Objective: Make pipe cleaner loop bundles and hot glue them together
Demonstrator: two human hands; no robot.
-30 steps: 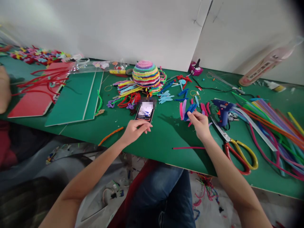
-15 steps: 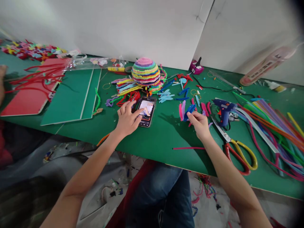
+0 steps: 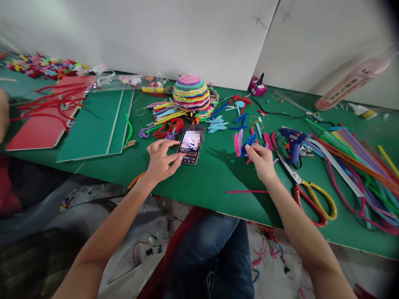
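Observation:
A phone [image 3: 188, 146] with a lit screen lies on the green table, propped against a pile of pipe cleaners. My left hand [image 3: 162, 160] is at the phone's lower left edge, fingers apart, with the thumb tip near the bottom of the screen. Between the thumb and fingers of my right hand [image 3: 263, 160] is a blue bent pipe cleaner piece [image 3: 248, 143]. Pink and purple pipe cleaner loops [image 3: 238, 143] stand just left of it; whether they are joined to it I cannot tell. Below lies a straight pink pipe cleaner [image 3: 246, 192].
A striped pipe cleaner dome [image 3: 191, 93] stands behind the phone. Scissors [image 3: 304, 182], a blue glue gun [image 3: 294, 143] and long pipe cleaners [image 3: 358, 166] lie at right. Green boards [image 3: 96, 124] and a red board [image 3: 37, 135] lie left, near another person's hand [image 3: 3, 114].
My left hand has drawn back left from over the screen to the phone's edge. The picture on the screen differs. My right hand keeps its hold on the blue piece.

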